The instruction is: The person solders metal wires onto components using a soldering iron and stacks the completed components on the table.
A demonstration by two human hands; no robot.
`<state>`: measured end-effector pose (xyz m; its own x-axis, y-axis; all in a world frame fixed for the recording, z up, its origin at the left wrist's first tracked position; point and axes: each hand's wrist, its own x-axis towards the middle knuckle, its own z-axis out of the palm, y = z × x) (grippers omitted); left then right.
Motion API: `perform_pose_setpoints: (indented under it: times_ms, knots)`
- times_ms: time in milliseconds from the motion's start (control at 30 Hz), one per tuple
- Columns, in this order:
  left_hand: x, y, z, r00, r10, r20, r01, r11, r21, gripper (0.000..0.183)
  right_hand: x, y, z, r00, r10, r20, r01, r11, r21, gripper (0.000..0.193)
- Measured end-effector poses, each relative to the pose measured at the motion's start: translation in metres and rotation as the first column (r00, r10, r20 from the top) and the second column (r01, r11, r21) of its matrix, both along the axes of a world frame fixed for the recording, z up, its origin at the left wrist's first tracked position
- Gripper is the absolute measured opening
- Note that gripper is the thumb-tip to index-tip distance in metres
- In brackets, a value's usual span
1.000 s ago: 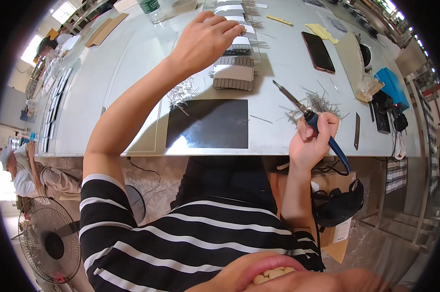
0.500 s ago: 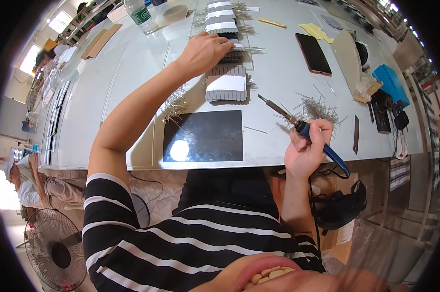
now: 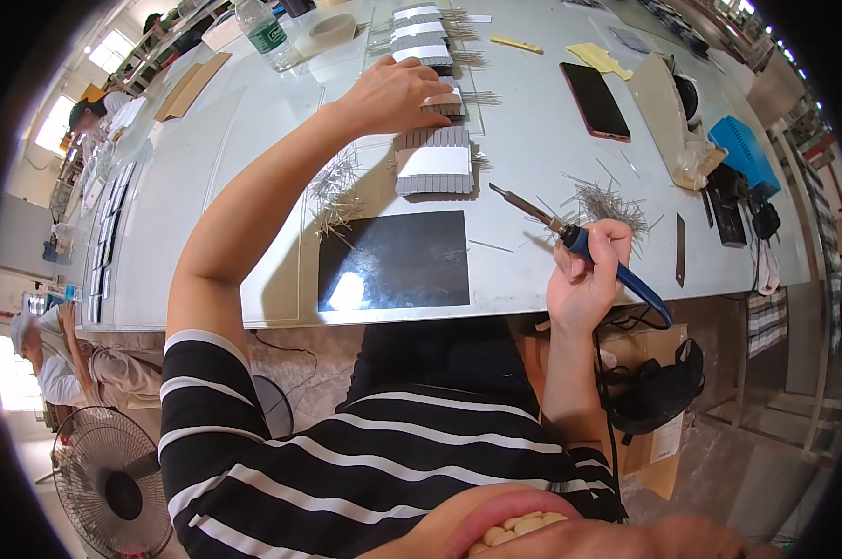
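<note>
My right hand (image 3: 588, 270) is closed around the blue handle of a soldering iron (image 3: 577, 240), its metal tip pointing up and left above the table. Farther off, my left hand (image 3: 393, 96) has its thumb and fingers on either side of a stack of thin grey-and-white pieces (image 3: 447, 101). Part of that stack is hidden beneath the fingers. Nearer to me lies another stack of striped grey pieces with a white band (image 3: 435, 162). A dark flat plate (image 3: 397, 265) rests near the table's front edge.
Thin metal wires (image 3: 602, 205) lie in a loose pile beyond my right hand, with more wires (image 3: 337, 191) left of the near stack. A phone (image 3: 595, 101), a blue box (image 3: 745, 154) and a plastic bottle (image 3: 264, 37) stand or lie around. A fan (image 3: 118, 494) is at lower left.
My left hand has shifted slightly, its thumb now spread down toward me and its fingers around the stack. The soldering iron stays almost in place.
</note>
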<state>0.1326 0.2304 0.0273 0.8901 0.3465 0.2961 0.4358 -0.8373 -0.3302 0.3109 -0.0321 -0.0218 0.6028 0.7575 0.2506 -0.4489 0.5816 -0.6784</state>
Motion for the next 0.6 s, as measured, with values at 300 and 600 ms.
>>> perform_pose_setpoints:
  times_ms: [300, 600]
  knots:
    - [0.016, 0.009, 0.005, 0.975, 0.162, -0.151, -0.183, 0.974, -0.134, 0.067, 0.002, -0.001, -0.002, 0.999, 0.042, -0.002, -0.042, 0.999, -0.009, 0.007]
    - [0.017, 0.018, 0.004, 0.974, 0.166, -0.156, -0.200, 0.951, -0.237, 0.075, 0.001, -0.002, 0.000, 0.999, 0.038, 0.010, -0.038, 0.999, -0.011, 0.006]
